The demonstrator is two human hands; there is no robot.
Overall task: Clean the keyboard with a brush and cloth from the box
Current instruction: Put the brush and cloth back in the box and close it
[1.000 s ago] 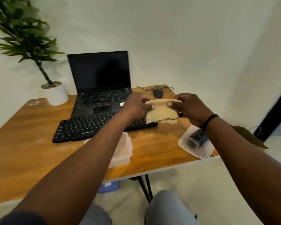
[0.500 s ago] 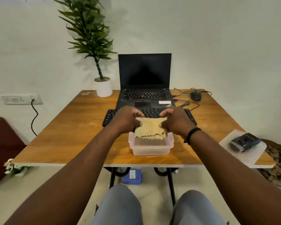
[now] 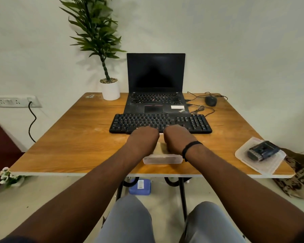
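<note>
Left hand and right hand: side by side over the clear box, backs toward the camera. Fingers turned down and away, so whether they are curled, pinching or straight cannot be told.

Cloth: tan; only a sliver shows in the gap between the two wrists, just above the box's rim. Seemingly held at or inside the box; the hold itself is hidden.

Keyboard: black, just beyond the knuckles, its near edge partly covered by both hands. Keys free of any tool.

Brush: not identifiable. A dark object lies on a clear lid well to the right of the right hand; too small to name.

Counter: wooden; carries a laptop behind the keyboard.

Step judged in hand: handling the cloth at the box. To do it well, keep the cloth spread between both hands, lift it straight out so the light box does not tip, then carry it forward to the keys.

Hidden: the box's interior, all fingertips, most of the cloth.
</note>
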